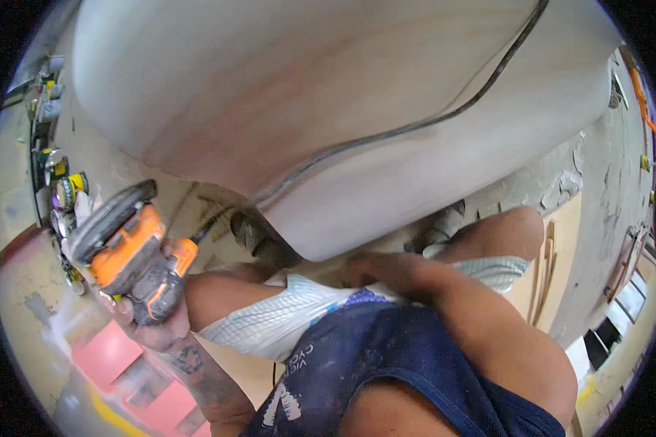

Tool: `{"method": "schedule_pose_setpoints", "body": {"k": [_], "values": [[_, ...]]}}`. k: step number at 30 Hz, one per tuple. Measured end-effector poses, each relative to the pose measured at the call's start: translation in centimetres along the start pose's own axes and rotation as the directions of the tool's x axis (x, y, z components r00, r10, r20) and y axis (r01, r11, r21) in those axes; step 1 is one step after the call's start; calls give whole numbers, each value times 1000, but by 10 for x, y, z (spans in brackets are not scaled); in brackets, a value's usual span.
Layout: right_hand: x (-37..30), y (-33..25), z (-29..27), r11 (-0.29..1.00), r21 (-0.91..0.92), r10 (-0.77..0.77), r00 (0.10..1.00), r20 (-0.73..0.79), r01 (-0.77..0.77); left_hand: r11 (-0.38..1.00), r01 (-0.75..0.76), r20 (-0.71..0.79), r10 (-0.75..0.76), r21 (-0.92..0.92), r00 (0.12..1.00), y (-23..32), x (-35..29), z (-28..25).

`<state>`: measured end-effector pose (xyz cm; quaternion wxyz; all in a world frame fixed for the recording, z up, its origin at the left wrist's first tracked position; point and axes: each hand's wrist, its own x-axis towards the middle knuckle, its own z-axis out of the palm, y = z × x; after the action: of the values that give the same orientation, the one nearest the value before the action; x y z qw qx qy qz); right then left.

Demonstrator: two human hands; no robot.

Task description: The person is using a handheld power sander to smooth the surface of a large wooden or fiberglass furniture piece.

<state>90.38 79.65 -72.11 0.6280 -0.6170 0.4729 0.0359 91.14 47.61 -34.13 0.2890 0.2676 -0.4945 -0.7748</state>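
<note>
My left hand (pixel 157 324) grips an orange and black power sander (pixel 127 251), held out to my left with its round pad tilted up and away from the wood. A black cable (pixel 408 127) runs from it across a large pale wooden panel (pixel 328 95) that fills the upper part of the view. My right hand (pixel 386 273) rests by my waist, against my pale patterned shorts below the panel's near corner; its fingers are bent and partly hidden, and I see nothing in it.
Cans and tins (pixel 62 193) line a shelf at the far left. Red tiles (pixel 116 360) lie on the floor at the lower left. My shoes (pixel 262 240) stand under the panel. Wood strips (pixel 543 277) and frames (pixel 627 291) lean at the right.
</note>
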Motion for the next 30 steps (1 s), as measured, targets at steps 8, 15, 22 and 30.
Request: {"method": "schedule_pose_setpoints", "body": {"k": [8,15,22,30], "values": [[-61,8,-50,994,2,-111,985,-131,112,991,11,84,0,-132,997,1,-15,-4],[-191,-111,-179,952,79,-266,928,-263,295,961,85,-5,-89,-262,996,-27,-33,29],[-310,-192,-203,970,-238,-242,111,-964,51,944,221,128,-195,-244,972,-54,-49,88],[-240,-140,-151,983,-167,-154,-148,-977,82,921,367,306,-314,-132,899,-72,-81,128]]}}
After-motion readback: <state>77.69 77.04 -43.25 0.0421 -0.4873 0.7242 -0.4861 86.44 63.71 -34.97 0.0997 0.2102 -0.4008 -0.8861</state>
